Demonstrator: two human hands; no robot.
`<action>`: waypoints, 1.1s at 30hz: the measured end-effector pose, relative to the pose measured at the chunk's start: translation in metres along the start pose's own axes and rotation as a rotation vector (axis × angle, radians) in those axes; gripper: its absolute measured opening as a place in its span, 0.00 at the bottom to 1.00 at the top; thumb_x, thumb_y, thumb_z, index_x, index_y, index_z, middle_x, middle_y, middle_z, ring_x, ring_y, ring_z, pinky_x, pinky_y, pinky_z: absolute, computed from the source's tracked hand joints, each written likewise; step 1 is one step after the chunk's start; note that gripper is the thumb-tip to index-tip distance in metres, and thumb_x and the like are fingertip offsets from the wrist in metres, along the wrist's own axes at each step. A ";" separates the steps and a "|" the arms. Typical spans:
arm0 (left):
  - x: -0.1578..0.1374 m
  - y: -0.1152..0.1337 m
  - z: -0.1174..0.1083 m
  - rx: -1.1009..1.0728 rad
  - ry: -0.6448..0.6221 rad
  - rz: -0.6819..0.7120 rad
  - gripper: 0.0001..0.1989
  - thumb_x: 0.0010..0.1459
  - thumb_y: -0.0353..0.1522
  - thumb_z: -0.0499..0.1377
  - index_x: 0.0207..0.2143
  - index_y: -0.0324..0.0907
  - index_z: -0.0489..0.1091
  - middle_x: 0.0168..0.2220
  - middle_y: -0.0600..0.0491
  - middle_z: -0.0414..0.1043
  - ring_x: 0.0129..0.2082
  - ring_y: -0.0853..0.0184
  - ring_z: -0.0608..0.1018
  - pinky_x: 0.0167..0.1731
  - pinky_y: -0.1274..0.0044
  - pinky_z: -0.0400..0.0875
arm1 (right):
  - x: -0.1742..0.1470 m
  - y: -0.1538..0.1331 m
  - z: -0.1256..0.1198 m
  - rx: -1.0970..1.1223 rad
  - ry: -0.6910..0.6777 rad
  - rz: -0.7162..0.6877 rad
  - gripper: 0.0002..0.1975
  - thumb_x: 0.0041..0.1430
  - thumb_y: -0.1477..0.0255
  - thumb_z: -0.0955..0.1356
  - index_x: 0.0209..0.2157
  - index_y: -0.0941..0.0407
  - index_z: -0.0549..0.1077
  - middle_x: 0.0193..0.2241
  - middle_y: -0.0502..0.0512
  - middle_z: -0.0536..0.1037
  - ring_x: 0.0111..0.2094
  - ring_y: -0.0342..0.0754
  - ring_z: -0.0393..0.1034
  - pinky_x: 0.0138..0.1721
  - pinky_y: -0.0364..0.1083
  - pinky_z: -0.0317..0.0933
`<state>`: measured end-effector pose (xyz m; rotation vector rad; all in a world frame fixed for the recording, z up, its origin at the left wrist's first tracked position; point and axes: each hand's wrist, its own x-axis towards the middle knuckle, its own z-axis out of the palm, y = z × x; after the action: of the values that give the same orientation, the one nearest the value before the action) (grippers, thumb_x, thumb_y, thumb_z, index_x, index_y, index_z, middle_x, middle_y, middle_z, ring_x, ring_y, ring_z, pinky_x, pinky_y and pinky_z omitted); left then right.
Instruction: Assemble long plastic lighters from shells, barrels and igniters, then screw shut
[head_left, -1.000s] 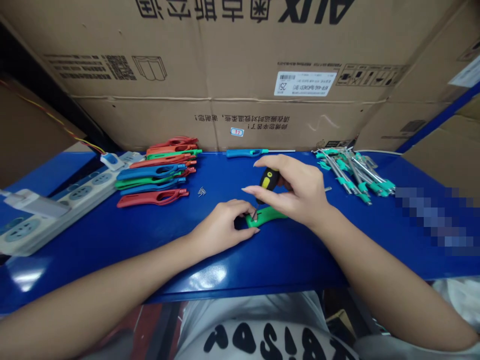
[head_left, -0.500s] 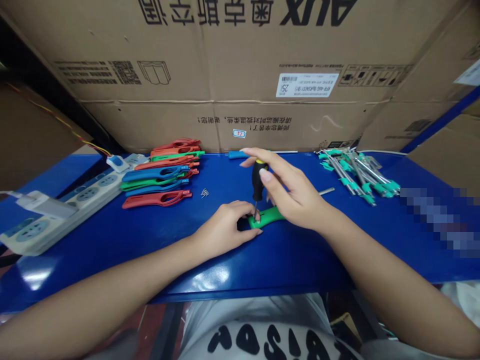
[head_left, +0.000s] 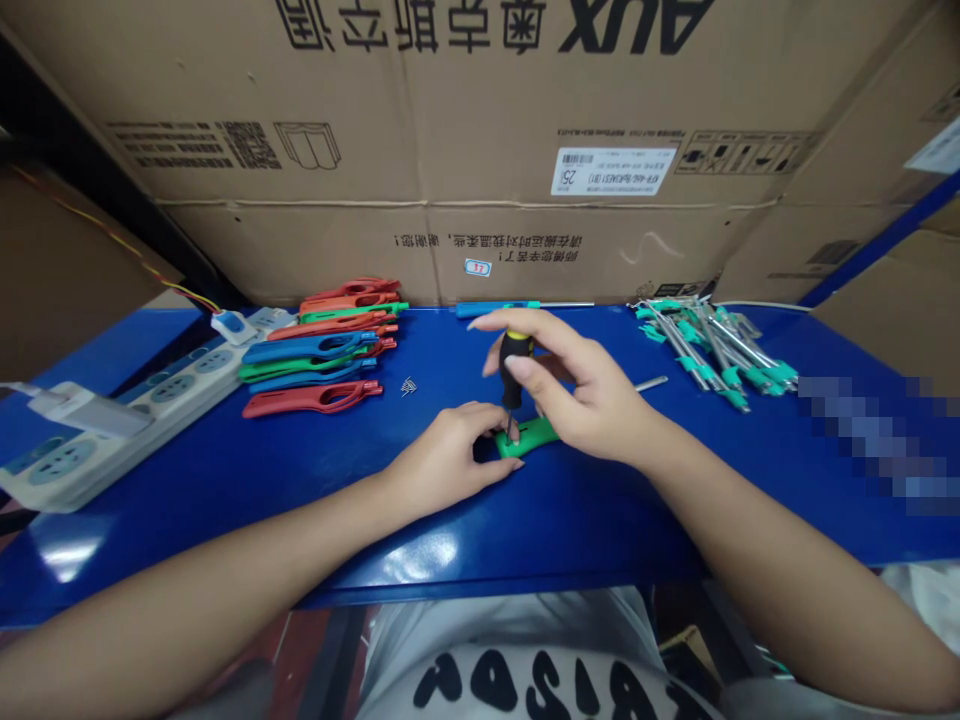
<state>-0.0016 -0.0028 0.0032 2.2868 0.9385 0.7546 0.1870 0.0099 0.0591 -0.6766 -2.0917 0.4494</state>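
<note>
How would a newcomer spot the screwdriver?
Start at the tall cardboard, then the blue table in front of it. Near the table's middle, the right hand holds the screwdriver nearly upright, its tip at a green casing. The black-and-yellow grip sets it apart from the casing below.

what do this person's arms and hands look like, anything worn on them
The left hand and right hand are both bare, with no gloves, rings or bracelets visible. Some fingernails extend past the fingertips. The forearms are uncovered too, with no watch visible. Below, a pale garment carries large, rounded black lettering.
</note>
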 end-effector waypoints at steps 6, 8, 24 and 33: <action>0.000 0.001 0.000 -0.007 0.004 0.000 0.09 0.55 0.27 0.69 0.36 0.42 0.72 0.36 0.55 0.78 0.37 0.64 0.78 0.40 0.74 0.71 | -0.002 -0.001 -0.002 -0.286 0.261 -0.141 0.12 0.68 0.66 0.67 0.48 0.56 0.77 0.40 0.55 0.83 0.36 0.46 0.77 0.38 0.44 0.69; 0.000 0.000 0.000 -0.008 0.001 -0.005 0.08 0.55 0.28 0.68 0.36 0.42 0.73 0.35 0.55 0.78 0.37 0.64 0.78 0.39 0.74 0.72 | -0.002 -0.006 -0.003 -0.085 0.117 -0.057 0.17 0.73 0.69 0.60 0.57 0.55 0.71 0.45 0.55 0.81 0.32 0.42 0.76 0.36 0.43 0.70; 0.001 -0.001 0.000 -0.026 -0.021 -0.010 0.07 0.56 0.28 0.68 0.36 0.41 0.73 0.38 0.54 0.78 0.39 0.64 0.78 0.42 0.73 0.72 | 0.001 0.003 -0.008 0.005 0.002 0.040 0.17 0.72 0.69 0.61 0.59 0.54 0.68 0.49 0.55 0.80 0.22 0.37 0.69 0.25 0.40 0.66; 0.000 0.000 0.000 -0.021 -0.011 -0.003 0.08 0.56 0.28 0.68 0.36 0.40 0.73 0.37 0.53 0.78 0.38 0.64 0.79 0.41 0.73 0.72 | -0.001 0.005 -0.005 -0.076 0.104 -0.045 0.17 0.73 0.68 0.60 0.57 0.54 0.71 0.46 0.55 0.81 0.28 0.40 0.75 0.34 0.42 0.71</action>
<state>-0.0012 -0.0024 0.0030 2.2686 0.9246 0.7463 0.1930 0.0136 0.0585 -0.6811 -2.0301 0.3041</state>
